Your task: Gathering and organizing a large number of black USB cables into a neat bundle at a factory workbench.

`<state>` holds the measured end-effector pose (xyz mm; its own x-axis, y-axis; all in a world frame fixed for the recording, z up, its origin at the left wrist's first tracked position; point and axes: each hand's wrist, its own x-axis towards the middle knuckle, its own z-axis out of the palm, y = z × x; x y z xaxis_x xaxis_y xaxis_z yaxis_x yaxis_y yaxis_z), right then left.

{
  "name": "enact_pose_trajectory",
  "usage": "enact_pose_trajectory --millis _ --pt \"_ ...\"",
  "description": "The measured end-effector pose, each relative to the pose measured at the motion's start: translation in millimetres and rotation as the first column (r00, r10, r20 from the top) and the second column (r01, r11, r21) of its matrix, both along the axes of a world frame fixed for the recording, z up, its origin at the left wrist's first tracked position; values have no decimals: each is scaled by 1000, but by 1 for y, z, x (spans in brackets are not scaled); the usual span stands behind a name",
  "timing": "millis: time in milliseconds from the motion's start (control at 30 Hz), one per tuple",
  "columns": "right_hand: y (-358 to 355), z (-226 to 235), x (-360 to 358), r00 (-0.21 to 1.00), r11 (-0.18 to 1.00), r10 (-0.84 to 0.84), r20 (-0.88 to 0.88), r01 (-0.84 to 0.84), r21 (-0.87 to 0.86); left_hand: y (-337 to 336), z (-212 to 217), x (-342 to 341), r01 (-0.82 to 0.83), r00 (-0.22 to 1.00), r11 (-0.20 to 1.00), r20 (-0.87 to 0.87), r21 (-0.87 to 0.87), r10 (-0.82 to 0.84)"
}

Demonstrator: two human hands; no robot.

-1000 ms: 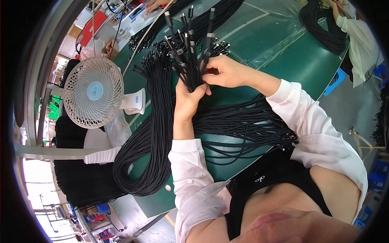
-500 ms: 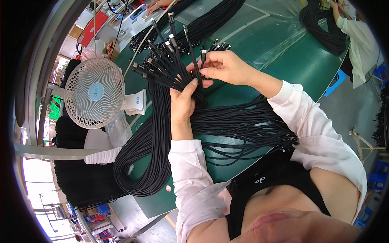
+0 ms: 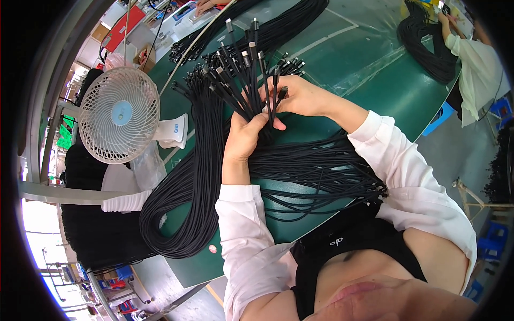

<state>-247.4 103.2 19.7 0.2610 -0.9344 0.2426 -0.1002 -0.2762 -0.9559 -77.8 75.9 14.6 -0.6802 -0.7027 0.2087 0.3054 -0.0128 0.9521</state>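
My left hand (image 3: 242, 138) is closed around a bundle of black cables (image 3: 234, 95). Their plug ends, with silver metal tips, fan out above the fist and point toward the far side of the table. At the right edge of this bundle, my right hand (image 3: 301, 95) pinches a cable or two just below the plugs; its fingertips are partly hidden by them. The held cables trail off under my left wrist, joining a spread of loose black cables (image 3: 310, 166) on the green table (image 3: 364, 101). Beside my left hand, a thick looped cable bundle (image 3: 206, 134) lies with its plug ends facing away.
A white fan (image 3: 120, 115) stands at the left by a metal frame post. Further cable bundles (image 3: 273, 29) lie at the far side. Another person's sleeve (image 3: 476, 80) is at the far right, near a coiled bundle (image 3: 425, 48). Blue stools (image 3: 439, 119) stand beyond the table.
The held plug ends have spread and shifted slightly right, with more plugs now beside my right fingers. The thick looped bundle's plug ends, previously behind the held cables, now show. The whole view has shifted slightly.
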Motion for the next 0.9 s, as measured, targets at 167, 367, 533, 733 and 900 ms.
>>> enact_pose_trajectory --millis 167,367,533,733,900 --pt "-5 -8 -2 941 960 -278 194 267 80 1 0 -14 -149 978 989 148 0 147" --pt "-6 -10 11 842 888 -459 284 447 111 -4 -19 -18 -298 944 954 164 40 288" --pt "-6 -11 8 885 934 -356 301 349 78 -4 -22 -17 -316 945 948 100 27 312" --pt "-9 -21 14 880 928 -369 298 368 61 -2 -25 -17 -360 933 933 30 18 359" --pt "-4 -22 14 911 939 -345 227 338 69 0 -22 -19 -409 912 911 47 62 406"
